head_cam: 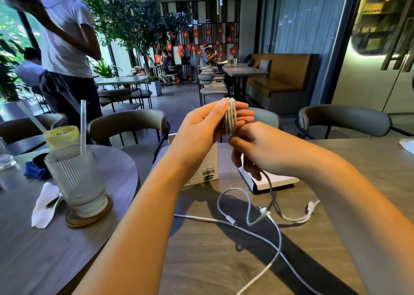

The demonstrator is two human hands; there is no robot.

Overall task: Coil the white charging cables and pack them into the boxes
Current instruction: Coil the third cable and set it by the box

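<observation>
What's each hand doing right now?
Left hand: holds the coiled white charging cable between thumb and fingers.
Right hand: fingers curled round that cable's loose tail, guiding it.

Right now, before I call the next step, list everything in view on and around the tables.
coiled cable: one, white, wound flat in the left hand, above the table
loose cables: at least two, white, sprawled on the wooden table
upright box: one, white with barcode, behind the left wrist
flat box: one, white, under the right hand
ribbed glass: one, clear, with straw, on a round coaster
second drink: one, yellowish, behind the glass
napkin: one, white, left of the coaster
chairs: several, grey, beyond the table
left hand: holds the coil
right hand: feeds the cable's tail
</observation>
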